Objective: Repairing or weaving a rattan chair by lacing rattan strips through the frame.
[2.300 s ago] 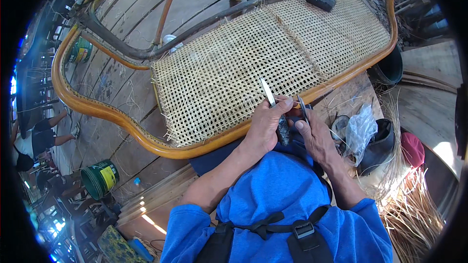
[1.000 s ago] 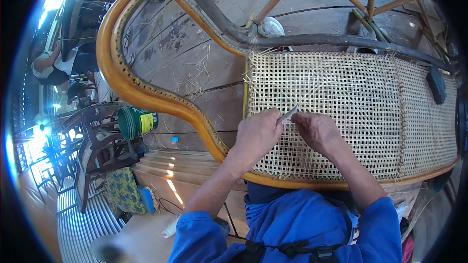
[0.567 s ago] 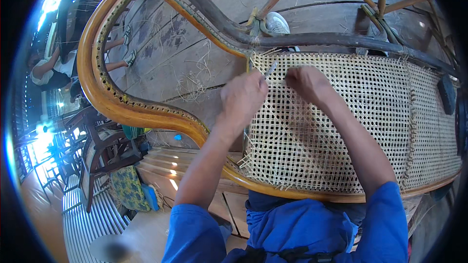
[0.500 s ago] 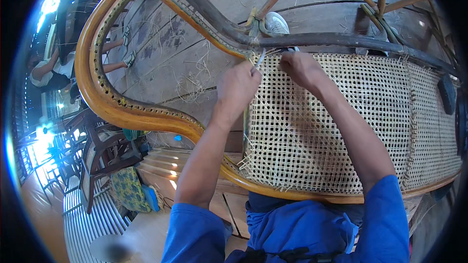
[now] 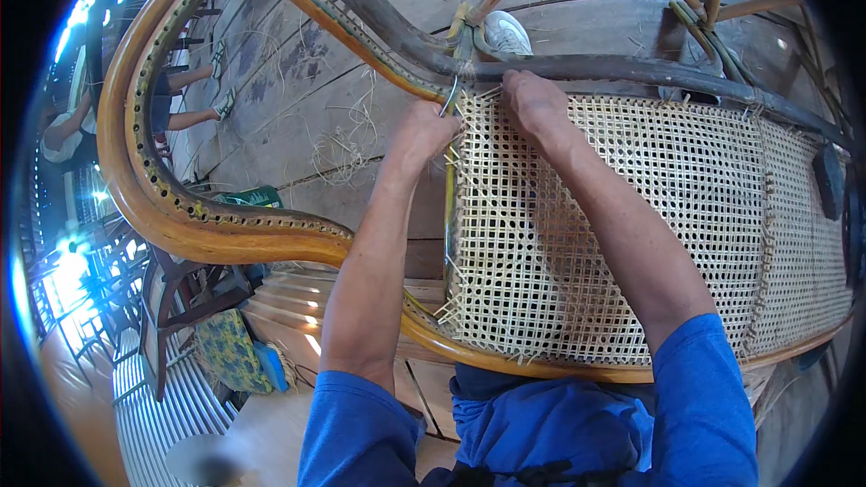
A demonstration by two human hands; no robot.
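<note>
**Tight corner at the top of the cane panel**

Both hands work at the upper left corner of the woven cane panel (image 5: pixel 622 243), where it meets the dark bent rail (image 5: pixel 577 68). The left hand (image 5: pixel 422 133) is clenched around a thin pale cane strand (image 5: pixel 450 97) that curves up out of the fist. The right hand (image 5: pixel 534 101) presses its fingers down on the weave just beside it; whether it pinches anything, I cannot tell.

The strand looks thin and could kink or snap if pulled hard against the rail's edge. Loose ends bristle along the panel's left border, and a snag there might pull a woven row askew.

Room is scarce: the rail blocks the way above, and the orange curved frame (image 5: pixel 225 234) sweeps close on the left. Below the hands the panel lies open.
</note>
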